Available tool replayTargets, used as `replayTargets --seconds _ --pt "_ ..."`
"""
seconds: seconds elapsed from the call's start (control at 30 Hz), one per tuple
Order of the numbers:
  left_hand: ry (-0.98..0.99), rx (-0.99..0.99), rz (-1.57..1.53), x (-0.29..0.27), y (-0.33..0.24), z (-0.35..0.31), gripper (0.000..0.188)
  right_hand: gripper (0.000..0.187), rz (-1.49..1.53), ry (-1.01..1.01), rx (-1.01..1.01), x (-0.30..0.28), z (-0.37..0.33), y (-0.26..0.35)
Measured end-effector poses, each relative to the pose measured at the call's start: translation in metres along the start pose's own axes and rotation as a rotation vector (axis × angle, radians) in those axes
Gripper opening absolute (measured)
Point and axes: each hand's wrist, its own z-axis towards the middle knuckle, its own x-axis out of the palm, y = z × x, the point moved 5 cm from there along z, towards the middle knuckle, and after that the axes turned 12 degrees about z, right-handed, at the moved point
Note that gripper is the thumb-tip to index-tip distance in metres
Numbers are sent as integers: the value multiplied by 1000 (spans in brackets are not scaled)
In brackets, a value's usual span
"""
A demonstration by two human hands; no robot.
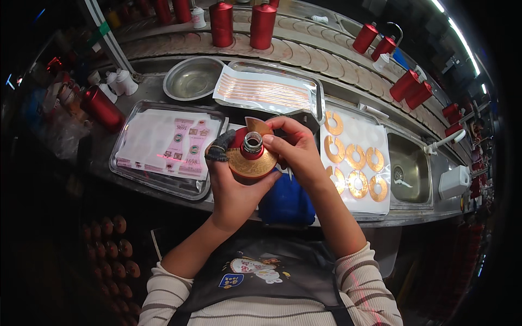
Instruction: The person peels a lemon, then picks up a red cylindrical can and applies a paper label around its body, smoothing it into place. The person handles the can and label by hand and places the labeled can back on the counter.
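A red bottle (252, 143) with a bare, uncapped glass mouth is tilted toward me in the middle. My left hand (231, 193) is wrapped around its body, with black covers on some fingertips. A gold ring-shaped label (251, 164) lies around the bottle's shoulder. One end of that label (258, 126) stands up loose behind the neck. My right hand (296, 146) pinches the label near this end, thumb and forefinger close beside the neck. The lower part of the bottle is hidden by my hands.
A tray (204, 191) of pink-printed labels is at left. Beyond are a metal bowl (193, 80) and a tray (321, 100) with gold strips. At right, several gold ring labels (358, 185) lie beside a sink (408, 174). Red bottles (263, 27) stand on a conveyor (304, 54) behind.
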Motion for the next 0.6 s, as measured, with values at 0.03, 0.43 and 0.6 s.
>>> replayTargets --seconds 0.03,0.43,0.6 --pt "12 38 16 -1 2 2 91 26 -5 -11 -6 -1 -1 1" --pt "475 -109 -336 -8 33 22 115 27 -16 -101 -63 -5 -15 1" --pt "469 42 -287 -24 27 26 104 16 -97 -68 -87 -1 -16 -1"
